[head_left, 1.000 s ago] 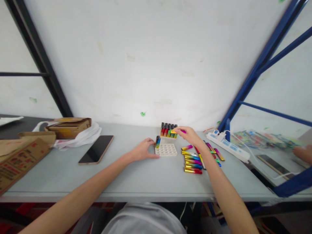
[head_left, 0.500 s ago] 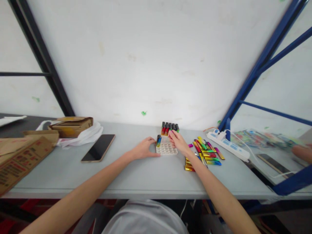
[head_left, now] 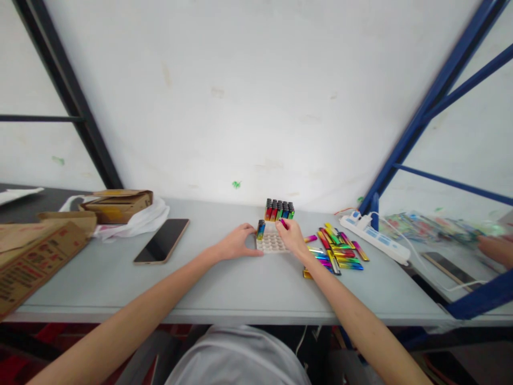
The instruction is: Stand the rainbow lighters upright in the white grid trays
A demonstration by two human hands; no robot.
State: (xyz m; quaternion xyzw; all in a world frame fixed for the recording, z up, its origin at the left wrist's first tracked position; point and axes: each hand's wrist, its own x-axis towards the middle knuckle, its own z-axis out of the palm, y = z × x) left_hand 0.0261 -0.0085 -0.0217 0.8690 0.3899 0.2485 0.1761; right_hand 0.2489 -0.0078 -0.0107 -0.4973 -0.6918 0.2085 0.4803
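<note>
A pale tray [head_left: 273, 244] with rows of round holes lies in front of me. One blue-and-gold lighter [head_left: 261, 230] stands upright at its far left corner. My left hand [head_left: 237, 243] rests at the tray's left side, thumb and fingers spread around the edge, the thumb along the near corner. In my right hand [head_left: 292, 235] a dark pink lighter [head_left: 284, 224] is pinched, tilted, over the tray's far right part. That hand covers the tray's right edge. Behind the tray stands a block of upright black-topped lighters [head_left: 279, 210] in several colours.
Shiny lighters [head_left: 336, 248] lie in a loose pile to the right. Beyond them is a white power strip [head_left: 374, 239] with cables. A phone [head_left: 162, 241] and cardboard boxes [head_left: 120, 206] are on the left. At the far right, another person's hand [head_left: 497, 250] shows past a blue frame.
My right hand has shifted slightly to the right and turned, so the dark pink lighter in its fingers shows more plainly. My left hand and the tray have stayed in place.
</note>
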